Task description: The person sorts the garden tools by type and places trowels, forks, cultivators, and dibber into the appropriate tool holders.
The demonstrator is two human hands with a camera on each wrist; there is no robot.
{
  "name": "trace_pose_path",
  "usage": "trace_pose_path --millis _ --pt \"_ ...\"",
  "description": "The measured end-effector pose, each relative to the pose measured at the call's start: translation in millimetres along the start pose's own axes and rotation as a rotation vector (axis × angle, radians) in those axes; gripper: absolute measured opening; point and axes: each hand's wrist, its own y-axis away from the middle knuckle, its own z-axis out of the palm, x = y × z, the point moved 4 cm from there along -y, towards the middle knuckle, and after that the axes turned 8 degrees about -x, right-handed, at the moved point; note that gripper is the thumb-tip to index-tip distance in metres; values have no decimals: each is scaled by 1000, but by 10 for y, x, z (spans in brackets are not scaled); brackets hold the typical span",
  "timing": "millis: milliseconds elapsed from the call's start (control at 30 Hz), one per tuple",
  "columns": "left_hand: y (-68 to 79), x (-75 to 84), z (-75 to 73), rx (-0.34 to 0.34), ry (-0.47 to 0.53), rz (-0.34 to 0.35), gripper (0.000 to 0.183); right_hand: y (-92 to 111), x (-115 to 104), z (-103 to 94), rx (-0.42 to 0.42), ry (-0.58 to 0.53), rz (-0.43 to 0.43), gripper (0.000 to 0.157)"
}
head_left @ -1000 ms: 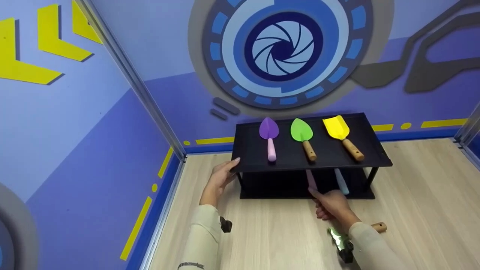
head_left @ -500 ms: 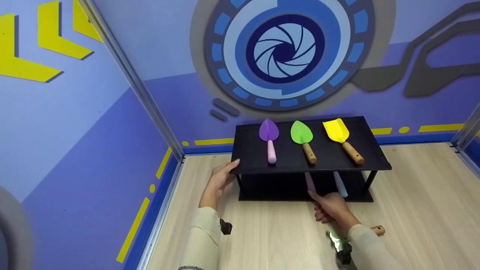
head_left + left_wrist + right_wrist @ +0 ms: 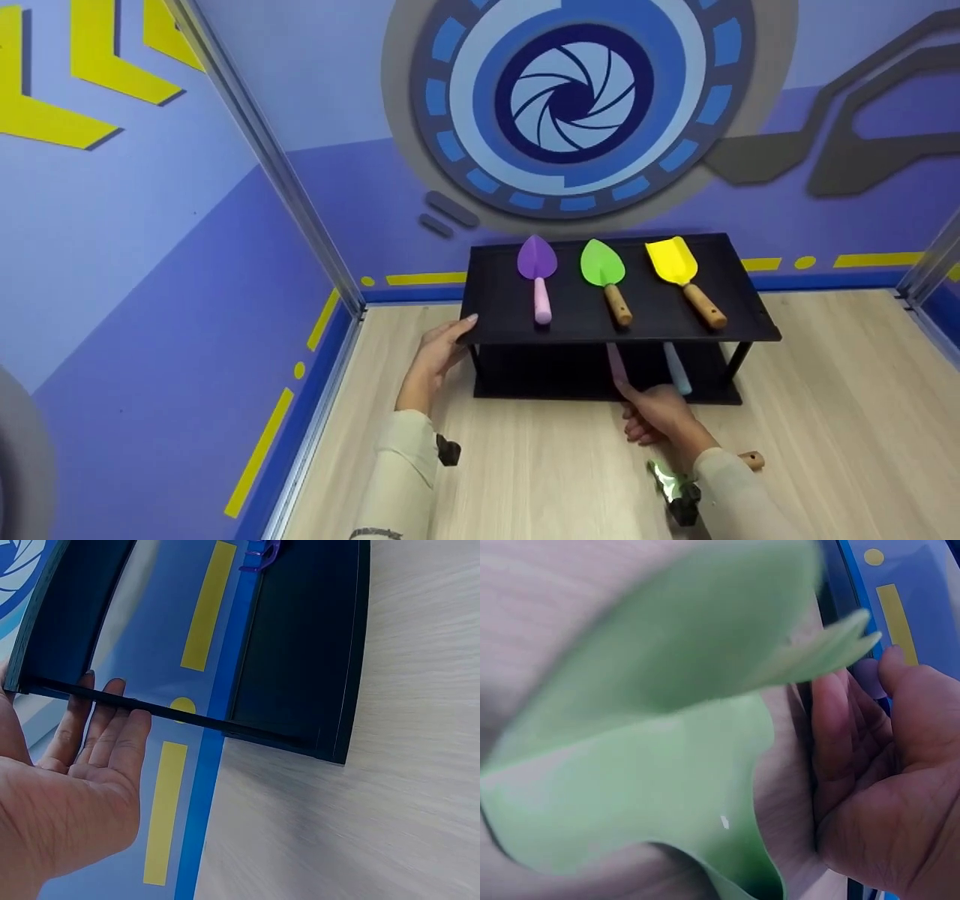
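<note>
A two-level black shelf (image 3: 510,300) stands against the back wall. My left hand (image 3: 442,352) holds its upper left corner, thumb on the top board, fingers against the post (image 3: 187,718). At the lower level, my right hand (image 3: 660,412) pinches the end of a pink handle (image 3: 616,364). The top board hides its head in the head view; purple prongs (image 3: 259,553) on the lower board in the left wrist view look like that hand rake's head. To its right lies a light-blue handle (image 3: 677,369), head hidden. Below my right wrist is a green pronged hand rake (image 3: 630,795) with a wooden handle (image 3: 752,460).
Along the top board lie a purple trowel (image 3: 538,259), a green trowel (image 3: 603,262) and a yellow shovel (image 3: 673,261), handles toward me. The wooden table (image 3: 540,465) extends in front. A blue side wall (image 3: 150,337) rises on the left.
The head view shifts slightly. Both hands stay where they were, left on the shelf corner and right on the pink handle; the tools have not visibly moved.
</note>
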Motion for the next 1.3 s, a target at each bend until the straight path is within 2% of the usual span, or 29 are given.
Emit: trace_pose_path --millis 333,500,600,800,933,1033,1167,1300 --pt "21 -6 -38 8 1 -8 60 -27 25 37 -58 13 4 69" --pt "20 -22 -51 12 2 -6 57 90 -15 40 -96 37 5 67" --pt "9 -13 -24 -1 7 1 59 181 -88 -17 -85 104 -11 64" --pt "10 -31 19 -6 15 -16 63 391 -203 -276 -12 290 -94 61" --pt "14 -29 25 -3 28 -6 63 523 -182 -524 38 360 -189 59" --pt "18 -19 23 -1 39 -2 62 617 -133 -725 73 467 -253 54" --pt "24 -13 12 6 36 -2 62 725 -27 -977 116 612 -279 46" --pt "29 -11 6 8 33 5 66 796 97 -1176 117 684 -266 43"
